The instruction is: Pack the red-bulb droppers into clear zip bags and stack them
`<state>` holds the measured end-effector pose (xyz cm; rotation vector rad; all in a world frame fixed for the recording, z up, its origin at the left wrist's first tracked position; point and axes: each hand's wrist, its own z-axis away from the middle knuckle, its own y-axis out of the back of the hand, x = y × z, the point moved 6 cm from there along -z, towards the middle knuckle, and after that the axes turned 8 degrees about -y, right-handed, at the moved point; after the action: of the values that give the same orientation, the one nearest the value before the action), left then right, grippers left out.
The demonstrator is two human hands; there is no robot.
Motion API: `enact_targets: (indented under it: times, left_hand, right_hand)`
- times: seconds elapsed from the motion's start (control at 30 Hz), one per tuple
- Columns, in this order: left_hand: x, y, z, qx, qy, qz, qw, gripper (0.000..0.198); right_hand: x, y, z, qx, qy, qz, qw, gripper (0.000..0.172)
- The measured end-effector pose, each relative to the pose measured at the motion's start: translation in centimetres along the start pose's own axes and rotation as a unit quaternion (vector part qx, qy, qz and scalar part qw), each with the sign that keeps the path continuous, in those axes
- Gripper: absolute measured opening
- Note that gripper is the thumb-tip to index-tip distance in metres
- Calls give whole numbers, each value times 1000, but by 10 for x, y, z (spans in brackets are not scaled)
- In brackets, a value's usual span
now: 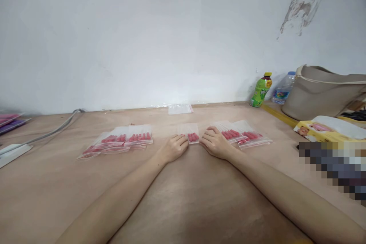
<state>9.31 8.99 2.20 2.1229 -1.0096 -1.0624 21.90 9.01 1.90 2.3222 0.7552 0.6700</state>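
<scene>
A small clear zip-lock bag [193, 137] with red, capsule-like pieces lies flat in front of me. My left hand [175, 148] has its fingers curled together over the bag's near left corner, covering part of the contents. At the near right corner, the bent fingers of my right hand [215, 143] meet the bag's edge; the fingertips are partly hidden. Similar filled bags lie in an overlapping group [120, 138] to the left. More filled bags [248, 135] sit just right of my right hand, partly behind it.
Flat clear bags [180, 109] lie by the wall. To the right stand a green bottle [260, 90], a water bottle [283, 89] and a beige bin [323, 93]; nearer is a yellow tissue pack [326, 129]. A grey cable [57, 131] crosses the left side.
</scene>
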Motion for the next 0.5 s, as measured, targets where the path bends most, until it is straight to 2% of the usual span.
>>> enact_targets:
  times: [0.37, 0.5]
  left_hand:
    - [-3, 4, 1, 37, 10, -10, 999, 19]
    - [0, 0, -5, 47, 13, -3, 999, 15]
  right_hand:
    - [1, 4, -1, 21, -10, -11, 1000, 18]
    - [1, 2, -2, 20, -13, -24, 999, 19]
